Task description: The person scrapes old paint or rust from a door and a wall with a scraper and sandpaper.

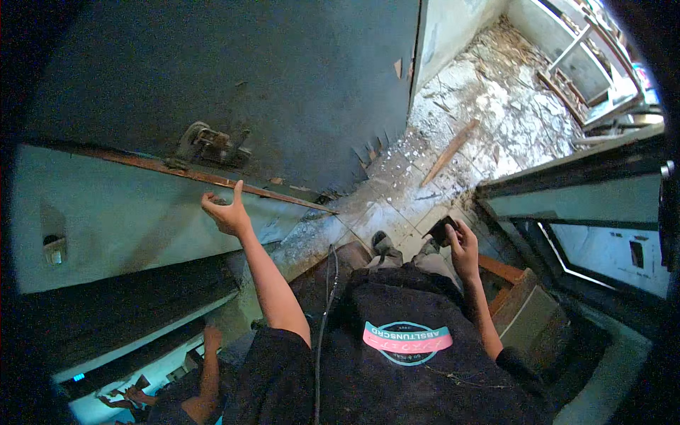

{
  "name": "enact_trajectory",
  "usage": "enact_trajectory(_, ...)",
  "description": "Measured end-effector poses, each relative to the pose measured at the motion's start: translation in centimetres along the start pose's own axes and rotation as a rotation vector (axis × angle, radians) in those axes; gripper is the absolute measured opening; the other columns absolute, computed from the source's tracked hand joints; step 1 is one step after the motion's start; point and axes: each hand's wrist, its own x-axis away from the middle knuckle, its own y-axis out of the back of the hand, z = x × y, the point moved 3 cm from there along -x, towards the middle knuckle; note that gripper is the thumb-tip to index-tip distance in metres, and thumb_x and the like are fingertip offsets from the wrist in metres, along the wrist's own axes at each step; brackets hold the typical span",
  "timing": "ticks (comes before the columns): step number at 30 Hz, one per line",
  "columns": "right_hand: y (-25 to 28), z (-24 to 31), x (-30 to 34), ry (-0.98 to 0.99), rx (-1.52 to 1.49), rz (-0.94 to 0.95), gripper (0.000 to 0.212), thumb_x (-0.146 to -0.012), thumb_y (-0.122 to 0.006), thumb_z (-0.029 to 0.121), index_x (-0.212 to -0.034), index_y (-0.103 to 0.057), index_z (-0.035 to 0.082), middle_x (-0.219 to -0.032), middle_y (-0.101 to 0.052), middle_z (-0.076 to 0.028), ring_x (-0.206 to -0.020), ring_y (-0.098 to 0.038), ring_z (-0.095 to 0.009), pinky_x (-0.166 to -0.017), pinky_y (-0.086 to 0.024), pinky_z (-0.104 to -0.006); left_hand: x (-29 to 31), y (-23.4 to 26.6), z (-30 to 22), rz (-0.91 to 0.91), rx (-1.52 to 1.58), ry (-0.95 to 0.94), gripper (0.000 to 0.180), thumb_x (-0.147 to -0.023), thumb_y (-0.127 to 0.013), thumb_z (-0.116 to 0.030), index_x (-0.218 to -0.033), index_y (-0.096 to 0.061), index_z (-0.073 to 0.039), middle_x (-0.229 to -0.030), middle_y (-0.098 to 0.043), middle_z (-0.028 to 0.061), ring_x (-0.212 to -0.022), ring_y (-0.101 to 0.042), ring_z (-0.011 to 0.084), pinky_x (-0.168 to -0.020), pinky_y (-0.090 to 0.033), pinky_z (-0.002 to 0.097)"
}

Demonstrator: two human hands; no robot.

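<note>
My left hand (228,214) is raised beside the thin wooden strip (283,197) along the lower edge of a large dark panel (283,85). Its thumb points up, apart from the bent fingers, and I see nothing held in it. Just beyond, a rusty metal fitting (205,144) sits against the panel above the strip. My right hand (464,248), held low in front of my body, is closed around a dark, flat, roughly rectangular object (440,230). What kind of object it is, I cannot tell.
White rubble and splinters (496,106) cover the floor ahead, with a loose wooden board (450,152) on the tiles. A wooden box-like piece (524,308) stands at my right. A cable (327,312) hangs beside my left arm. Another person's arm (210,368) shows at lower left.
</note>
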Motion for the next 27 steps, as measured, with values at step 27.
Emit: enact_trajectory(27, -3.2, -2.0, 1.2, 0.056, 0.154, 0.06, 0.027, -0.089, -0.057, 0.023, -0.102, -0.058, -0.001, -0.08, -0.061, -0.016, -0.069, -0.058, -0.023, -0.066, -0.047, -0.0332, -0.1, -4.2, 2.8, -0.146, 0.156, -0.161, 0.07, -0.071, -0.074, -0.052, -0.113, -0.044, -0.005, -0.098, -0.047, 0.0077, -0.085, -0.051, 0.0245, -0.072, -0.042, 0.0441)
